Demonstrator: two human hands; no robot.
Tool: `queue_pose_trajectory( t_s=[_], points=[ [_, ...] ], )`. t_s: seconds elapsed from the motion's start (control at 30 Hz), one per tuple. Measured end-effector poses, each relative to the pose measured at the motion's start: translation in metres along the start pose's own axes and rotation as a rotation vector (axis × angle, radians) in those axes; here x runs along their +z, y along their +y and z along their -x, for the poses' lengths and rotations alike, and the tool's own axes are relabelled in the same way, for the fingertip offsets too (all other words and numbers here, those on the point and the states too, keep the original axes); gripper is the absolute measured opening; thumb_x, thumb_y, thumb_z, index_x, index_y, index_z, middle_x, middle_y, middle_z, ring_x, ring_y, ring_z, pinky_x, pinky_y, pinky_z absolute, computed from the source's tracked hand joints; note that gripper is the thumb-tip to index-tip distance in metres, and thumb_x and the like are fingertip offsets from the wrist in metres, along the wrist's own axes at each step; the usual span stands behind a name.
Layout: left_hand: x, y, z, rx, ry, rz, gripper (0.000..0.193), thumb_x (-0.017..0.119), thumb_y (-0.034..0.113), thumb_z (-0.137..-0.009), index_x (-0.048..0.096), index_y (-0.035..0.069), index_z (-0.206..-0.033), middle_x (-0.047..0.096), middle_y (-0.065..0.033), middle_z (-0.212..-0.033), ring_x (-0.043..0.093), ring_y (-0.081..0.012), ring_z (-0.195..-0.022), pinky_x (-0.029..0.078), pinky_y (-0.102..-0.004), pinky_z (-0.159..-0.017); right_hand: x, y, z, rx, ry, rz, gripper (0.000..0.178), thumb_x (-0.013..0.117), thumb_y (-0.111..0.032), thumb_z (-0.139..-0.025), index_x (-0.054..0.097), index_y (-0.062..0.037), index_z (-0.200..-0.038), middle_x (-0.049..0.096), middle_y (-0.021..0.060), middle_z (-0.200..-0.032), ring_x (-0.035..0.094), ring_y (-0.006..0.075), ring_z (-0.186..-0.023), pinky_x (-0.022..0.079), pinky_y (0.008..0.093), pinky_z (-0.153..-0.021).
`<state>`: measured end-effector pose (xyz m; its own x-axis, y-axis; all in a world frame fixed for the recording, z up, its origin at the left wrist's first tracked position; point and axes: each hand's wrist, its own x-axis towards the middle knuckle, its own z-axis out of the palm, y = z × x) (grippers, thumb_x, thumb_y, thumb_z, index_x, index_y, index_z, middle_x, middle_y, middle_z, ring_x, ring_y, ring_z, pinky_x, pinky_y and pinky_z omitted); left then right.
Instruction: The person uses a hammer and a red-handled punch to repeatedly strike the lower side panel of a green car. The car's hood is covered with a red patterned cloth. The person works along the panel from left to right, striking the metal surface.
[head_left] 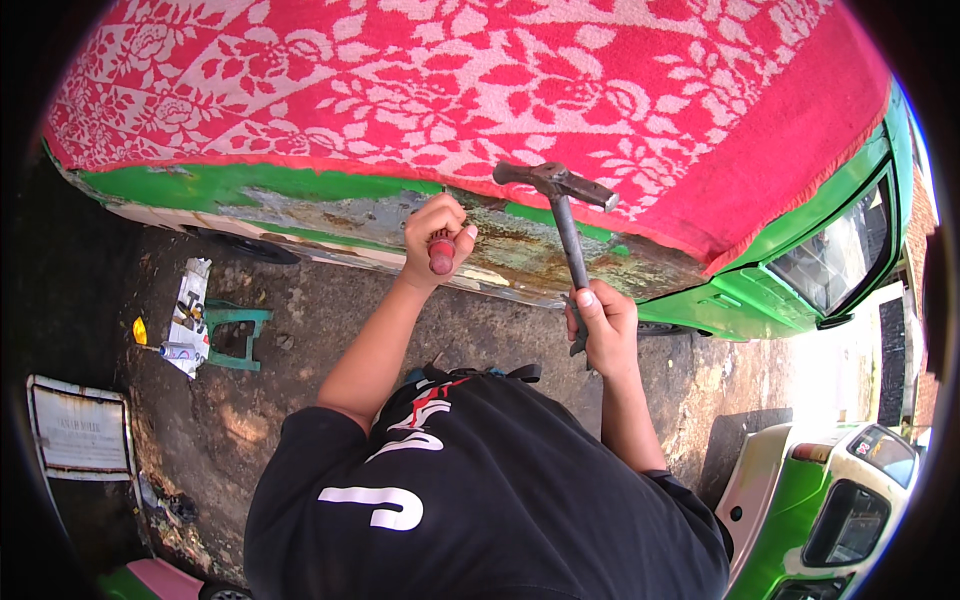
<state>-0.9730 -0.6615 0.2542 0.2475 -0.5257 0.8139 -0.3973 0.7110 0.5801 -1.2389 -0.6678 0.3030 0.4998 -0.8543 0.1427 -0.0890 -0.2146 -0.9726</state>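
The left hand [436, 238] is clenching a red-handled tool [441, 256] against the rusted panel [520, 250]; the right hand [603, 325] is gripping a hammer [560, 195]. A red floral towel [450, 80] is draping the green vehicle [840, 250] above.

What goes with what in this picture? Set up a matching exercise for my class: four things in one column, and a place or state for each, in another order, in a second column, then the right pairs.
Things:
1. hammer
2. red-handled tool
3. patterned red cloth
4. green stool

Places or states:
A. spread over the green vehicle
B. on the ground at the left
C. gripped in the right hand, head raised
D. held in the left hand against the rusty panel

Pairs: 1-C, 2-D, 3-A, 4-B
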Motion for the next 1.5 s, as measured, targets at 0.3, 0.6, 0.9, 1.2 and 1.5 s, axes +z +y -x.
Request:
queue_pose_trajectory(
  t_s=[0.3,0.6,0.9,1.2,1.5],
  points=[
    [-0.025,-0.019,-0.035,-0.235,-0.044,0.355,0.017,0.055,0.010,-0.073,0.038,0.008,-0.075,0.040,-0.0053,-0.078,0.038,-0.0155,-0.072,0.036,-0.0312,-0.069,0.000,-0.001,-0.005,-0.020,-0.015,-0.039,0.036,0.058,-0.030,-0.098,0.060,-0.0001,-0.078,0.054,0.0013,-0.058,0.052,0.0095,-0.051,0.042,0.0268,-0.049],
    [-0.031,-0.021,-0.049,-0.271,-0.116,0.480,0.017,0.050,0.019,-0.070,0.039,0.007,-0.075,0.040,-0.0056,-0.077,0.038,-0.0152,-0.071,0.036,-0.0312,-0.067,-0.002,0.000,-0.007,-0.022,-0.012,-0.032,0.036,0.058,-0.030,-0.098,0.060,-0.0007,-0.078,0.054,0.0012,-0.058,0.052,0.0089,-0.052,0.042,0.0263,-0.049],
    [-0.024,-0.020,-0.058,-0.320,-0.184,0.378,0.017,0.046,0.020,-0.069,0.040,0.009,-0.079,0.040,-0.0033,-0.077,0.040,-0.0140,-0.075,0.033,-0.0299,-0.068,0.007,-0.025,-0.022,-0.052,-0.037,0.067,0.029,0.058,-0.026,-0.098,0.063,0.0003,-0.087,0.054,0.0010,-0.059,0.051,0.0083,-0.053,0.041,0.0265,-0.050],
    [-0.022,-0.022,-0.059,-0.326,-0.217,0.380,0.012,0.043,0.016,-0.070,0.039,0.007,-0.077,0.040,-0.0032,-0.077,0.035,-0.0144,-0.071,0.033,-0.0296,-0.066,0.022,-0.070,-0.035,-0.162,0.001,0.329,0.026,0.059,-0.023,-0.097,0.065,0.0018,-0.104,0.053,0.0024,-0.058,0.052,0.0096,-0.053,0.041,0.0282,-0.051],
    [-0.024,-0.029,-0.061,-0.332,-0.229,0.414,0.016,0.044,0.015,-0.068,0.038,0.007,-0.081,0.039,-0.0037,-0.080,0.037,-0.0141,-0.074,0.033,-0.0296,-0.069,0.017,-0.069,-0.035,-0.132,-0.046,-0.032,0.029,0.053,-0.025,-0.101,0.063,0.0014,-0.099,0.052,0.0001,-0.059,0.047,0.0071,-0.050,0.038,0.0234,-0.047]
  ],
)
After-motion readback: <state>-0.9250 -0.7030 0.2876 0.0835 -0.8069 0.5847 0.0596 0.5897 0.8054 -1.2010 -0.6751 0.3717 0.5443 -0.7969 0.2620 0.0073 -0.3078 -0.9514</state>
